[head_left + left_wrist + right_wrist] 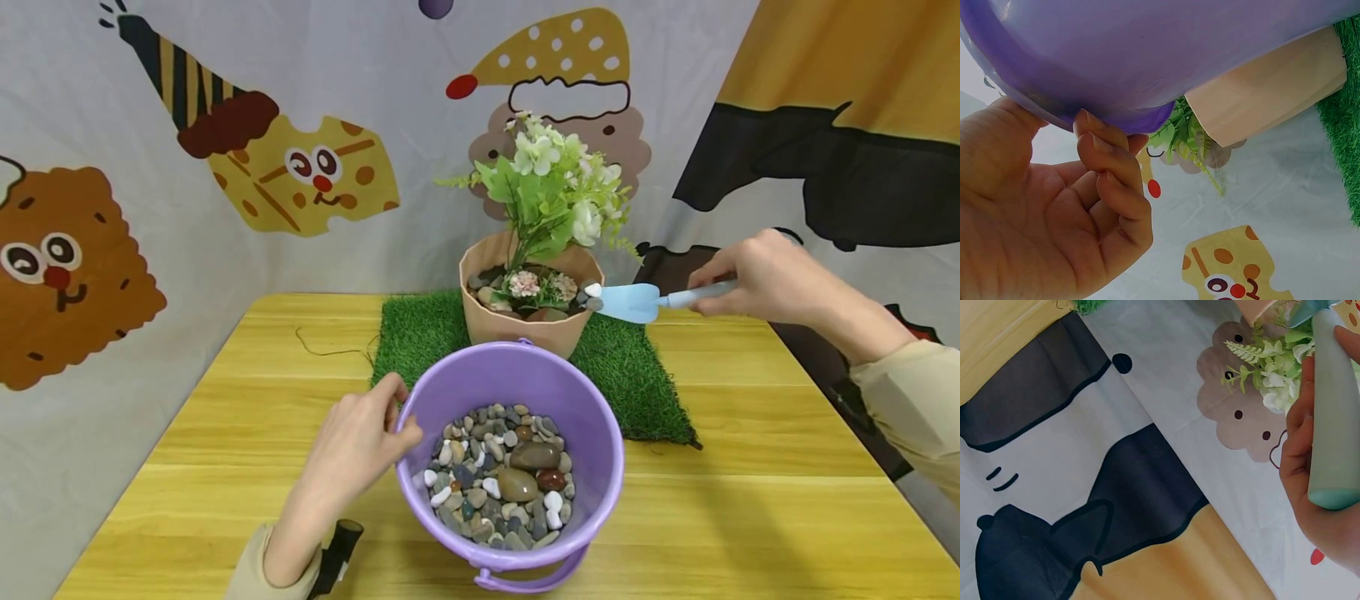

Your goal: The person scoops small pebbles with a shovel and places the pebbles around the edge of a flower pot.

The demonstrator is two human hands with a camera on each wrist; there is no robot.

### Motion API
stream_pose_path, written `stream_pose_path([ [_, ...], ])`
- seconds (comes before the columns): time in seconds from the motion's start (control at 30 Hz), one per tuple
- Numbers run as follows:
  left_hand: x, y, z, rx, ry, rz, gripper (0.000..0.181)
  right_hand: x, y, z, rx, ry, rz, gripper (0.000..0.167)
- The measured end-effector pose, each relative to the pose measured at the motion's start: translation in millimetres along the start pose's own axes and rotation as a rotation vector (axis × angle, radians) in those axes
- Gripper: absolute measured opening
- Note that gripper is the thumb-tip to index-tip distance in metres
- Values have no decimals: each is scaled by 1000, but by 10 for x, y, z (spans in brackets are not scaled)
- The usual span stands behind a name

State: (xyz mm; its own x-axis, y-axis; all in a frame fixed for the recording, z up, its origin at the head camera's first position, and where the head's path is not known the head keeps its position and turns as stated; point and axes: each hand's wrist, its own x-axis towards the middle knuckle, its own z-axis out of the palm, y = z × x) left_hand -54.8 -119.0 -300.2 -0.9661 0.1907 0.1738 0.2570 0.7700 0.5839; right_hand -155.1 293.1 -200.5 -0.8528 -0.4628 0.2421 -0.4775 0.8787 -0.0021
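Observation:
My right hand (765,279) grips the handle of a small light blue trowel (633,302). The trowel's blade tip is at the right rim of a peach flowerpot (487,317), with a few pebbles (592,296) by the tip. Soil, stones and a plant with white flowers (540,183) fill the pot. My left hand (356,442) holds the left rim of a purple bucket (600,425) between thumb and fingers. Pebbles of several colours (480,508) cover the bucket's bottom. The right wrist view shows the trowel's handle (1338,425) in my palm.
Under the pot lies a green artificial grass mat (637,392) on the wooden table (225,467). The bucket's handle (532,579) hangs down at the front. A dark thin strand (322,352) lies left of the mat. A cartoon-printed cloth (337,50) stands behind the table.

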Motion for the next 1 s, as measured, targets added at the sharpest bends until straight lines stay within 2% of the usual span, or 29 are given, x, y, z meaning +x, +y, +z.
stream_pose_path([
  [0.13, -1, -2, 0, -3, -1, -3, 18, 33, -40, -70, -34, -62, 54, 15],
  [0.47, -6, -8, 0, -8, 2, -7, 18, 147, -128, -173, -90, -171, 105, 12],
  [0.8, -3, -7, 1, -18, 0, -5, 18, 245, -216, -250, -134, -258, 139, 11],
  [1.0, 5, -4, 4, -22, -4, -2, 19, 351, -293, -316, -184, -303, 128, 10],
])
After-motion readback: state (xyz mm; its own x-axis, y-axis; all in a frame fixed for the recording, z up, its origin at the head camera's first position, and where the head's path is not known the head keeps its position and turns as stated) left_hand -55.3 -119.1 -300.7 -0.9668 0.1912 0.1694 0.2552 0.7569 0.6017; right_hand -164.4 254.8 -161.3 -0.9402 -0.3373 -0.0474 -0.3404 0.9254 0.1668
